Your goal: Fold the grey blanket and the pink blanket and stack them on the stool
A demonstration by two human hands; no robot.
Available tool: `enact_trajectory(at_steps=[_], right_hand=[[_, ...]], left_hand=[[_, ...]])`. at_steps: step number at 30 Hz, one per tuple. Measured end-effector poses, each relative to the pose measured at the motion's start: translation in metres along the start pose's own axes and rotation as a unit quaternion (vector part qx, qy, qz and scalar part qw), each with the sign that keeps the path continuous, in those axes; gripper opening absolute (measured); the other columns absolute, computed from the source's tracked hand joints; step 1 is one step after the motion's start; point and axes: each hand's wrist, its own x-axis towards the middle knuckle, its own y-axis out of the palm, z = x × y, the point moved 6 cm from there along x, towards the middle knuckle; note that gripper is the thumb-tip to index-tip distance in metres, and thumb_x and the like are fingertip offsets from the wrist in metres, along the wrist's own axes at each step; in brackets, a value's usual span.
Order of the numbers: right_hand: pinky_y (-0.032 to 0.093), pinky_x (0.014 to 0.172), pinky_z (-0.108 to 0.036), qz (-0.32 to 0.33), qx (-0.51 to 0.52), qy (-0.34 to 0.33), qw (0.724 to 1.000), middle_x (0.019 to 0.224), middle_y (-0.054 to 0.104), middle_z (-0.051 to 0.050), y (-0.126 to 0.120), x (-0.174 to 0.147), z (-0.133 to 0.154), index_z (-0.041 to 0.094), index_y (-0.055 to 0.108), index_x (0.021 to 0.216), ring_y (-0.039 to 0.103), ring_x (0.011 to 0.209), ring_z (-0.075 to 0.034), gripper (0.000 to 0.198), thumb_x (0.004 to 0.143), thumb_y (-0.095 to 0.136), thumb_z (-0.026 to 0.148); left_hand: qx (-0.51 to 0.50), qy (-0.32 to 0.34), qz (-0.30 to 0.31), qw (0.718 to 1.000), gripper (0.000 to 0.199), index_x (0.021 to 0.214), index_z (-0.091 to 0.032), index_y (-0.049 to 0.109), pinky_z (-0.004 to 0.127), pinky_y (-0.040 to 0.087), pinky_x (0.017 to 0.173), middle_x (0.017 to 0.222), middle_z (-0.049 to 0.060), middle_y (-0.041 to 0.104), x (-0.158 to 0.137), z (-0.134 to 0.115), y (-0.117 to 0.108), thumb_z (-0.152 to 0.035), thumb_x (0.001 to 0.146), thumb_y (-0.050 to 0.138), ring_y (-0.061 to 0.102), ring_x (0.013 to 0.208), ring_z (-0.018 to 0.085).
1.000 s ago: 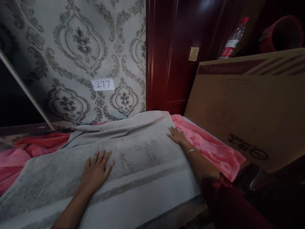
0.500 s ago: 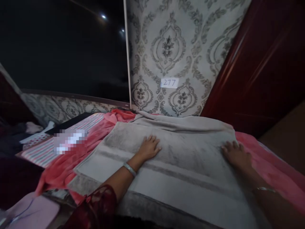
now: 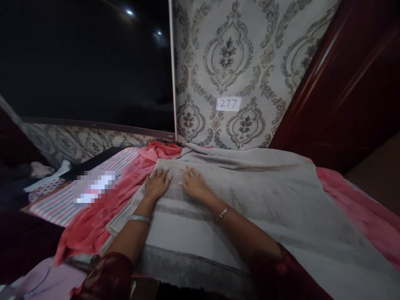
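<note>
A grey towel (image 3: 268, 200) with paler bands lies spread before me, its far part folded into soft ridges. My left hand (image 3: 158, 183) rests flat near its far left corner, fingers spread and holding nothing. Close beside it, my right hand (image 3: 194, 183) lies palm down on the same cloth, fingers apart. Under the towel is a coral-pink plush cloth (image 3: 93, 229), showing on the left and again on the right.
Left of the towel lies a striped cloth (image 3: 53, 208) with a blurred patch over it. A large dark screen (image 3: 87, 62) hangs behind. A paper marked 277 (image 3: 228, 103) sticks to the patterned wallpaper (image 3: 228, 54). Dark red wood panelling (image 3: 353, 83) rises at the right.
My right hand has moved left across the towel, from its right edge to beside my left hand. My left hand has shifted left toward the far left corner.
</note>
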Motion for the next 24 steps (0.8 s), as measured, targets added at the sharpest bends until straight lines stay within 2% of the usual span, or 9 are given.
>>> enact_trajectory(at_steps=[3,5,8,11,15,19,22,24], right_hand=[[0.015,0.123,-0.061,-0.003,0.010,-0.017,1.000,0.171,0.016,-0.007,0.013,0.011,0.008,0.026,0.031,0.162,0.013,0.157,-0.032,0.065,0.105,0.029,0.058],[0.012,0.125,-0.058,-0.007,0.008,-0.013,1.000,0.171,0.019,-0.006,0.016,0.012,-0.005,0.026,0.032,0.162,0.013,0.157,-0.030,0.067,0.105,0.027,0.061],[0.013,0.124,-0.058,-0.002,-0.018,0.037,0.999,0.171,0.018,-0.006,0.011,0.004,-0.052,0.026,0.032,0.162,0.014,0.157,-0.029,0.068,0.105,0.027,0.062],[0.015,0.123,-0.059,0.000,-0.066,0.130,0.989,0.171,0.016,-0.005,-0.008,-0.023,-0.125,0.028,0.031,0.162,0.014,0.157,-0.030,0.065,0.105,0.028,0.059],[0.021,0.121,-0.060,0.002,-0.118,0.288,0.950,0.170,0.021,-0.006,-0.040,-0.098,-0.238,0.030,0.029,0.163,0.021,0.155,-0.030,0.063,0.106,0.023,0.054],[0.021,0.121,-0.063,-0.029,-0.113,0.424,0.898,0.171,0.017,-0.004,-0.068,-0.207,-0.339,0.031,0.028,0.163,0.018,0.156,-0.032,0.065,0.104,0.019,0.057],[0.023,0.116,-0.071,-0.059,-0.078,0.501,0.860,0.170,0.020,-0.009,-0.076,-0.293,-0.392,0.029,0.029,0.163,0.023,0.154,-0.037,0.070,0.102,0.017,0.060],[0.027,0.114,-0.072,-0.067,-0.069,0.533,0.841,0.169,0.023,-0.012,-0.078,-0.341,-0.411,0.026,0.031,0.163,0.024,0.153,-0.039,0.071,0.101,0.016,0.058]], left_hand=[[0.018,0.000,-0.001,1.000,0.059,0.156,-0.024,0.042,0.065,0.027,0.119,0.164,0.012,0.039,0.002,-0.001,0.008,-0.044,0.102,0.029,0.030,0.153,0.034],[0.019,0.001,0.013,1.000,0.061,0.157,-0.022,0.041,0.064,0.025,0.120,0.166,0.011,0.036,0.004,-0.003,0.009,-0.045,0.103,0.026,0.028,0.154,0.034],[0.012,-0.003,0.033,0.999,0.063,0.158,-0.021,0.039,0.064,0.024,0.120,0.167,0.011,0.034,0.006,-0.004,0.007,-0.045,0.103,0.024,0.027,0.154,0.034],[0.007,-0.007,0.034,0.999,0.063,0.158,-0.022,0.038,0.065,0.025,0.120,0.167,0.012,0.034,0.007,-0.003,0.006,-0.046,0.102,0.024,0.027,0.154,0.034],[0.007,0.003,0.020,1.000,0.063,0.157,-0.022,0.041,0.066,0.027,0.118,0.166,0.012,0.036,0.008,-0.002,0.006,-0.045,0.102,0.025,0.029,0.153,0.035],[0.008,0.005,0.025,1.000,0.064,0.158,-0.020,0.040,0.067,0.027,0.118,0.166,0.013,0.036,0.010,-0.001,0.007,-0.047,0.101,0.023,0.029,0.153,0.036],[0.008,0.002,0.031,0.999,0.066,0.159,-0.020,0.038,0.067,0.026,0.119,0.167,0.013,0.034,0.012,-0.002,0.006,-0.048,0.101,0.023,0.028,0.153,0.036],[0.005,0.005,0.027,1.000,0.067,0.158,-0.020,0.040,0.067,0.026,0.119,0.166,0.013,0.035,0.013,-0.003,0.005,-0.049,0.100,0.023,0.029,0.153,0.036]])
